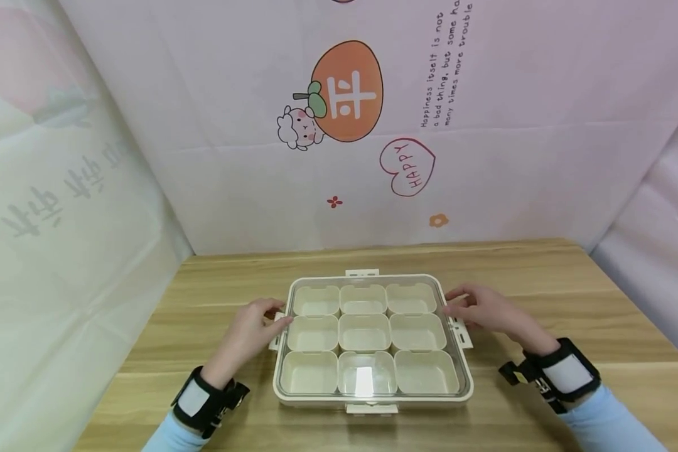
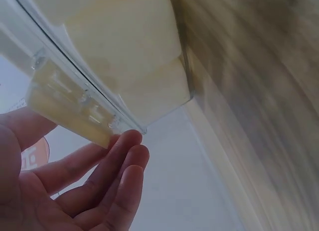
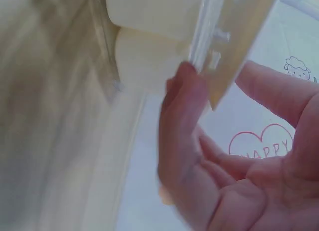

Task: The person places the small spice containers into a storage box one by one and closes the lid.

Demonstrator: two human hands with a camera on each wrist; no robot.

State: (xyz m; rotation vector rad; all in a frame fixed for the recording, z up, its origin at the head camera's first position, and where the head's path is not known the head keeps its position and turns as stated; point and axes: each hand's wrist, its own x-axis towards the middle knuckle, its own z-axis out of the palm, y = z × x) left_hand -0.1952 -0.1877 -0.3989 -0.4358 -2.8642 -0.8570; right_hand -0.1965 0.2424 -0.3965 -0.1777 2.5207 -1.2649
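Note:
A clear-sided storage box (image 1: 373,405) sits on the table, with several cream compartment cups (image 1: 364,331) visible through its clear lid (image 1: 343,395). At its left side my left hand (image 1: 250,334) holds the lid's edge, thumb on top and fingers beside the side latch (image 2: 70,104). My right hand (image 1: 483,309) grips the opposite edge, its fingertips against the rim near the right latch (image 1: 461,334). Both side latches stick outward, as do the front latch (image 1: 371,408) and back latch (image 1: 362,273). Inside the cups I see no contents.
The wood-grain table (image 1: 220,282) extends around the box. Behind it hangs a printed cloth (image 1: 248,201) with cartoon fruit and lettering, and more pale cloth (image 1: 79,263) screens the left side. Each wrist wears a black strap (image 1: 570,370) with a small camera.

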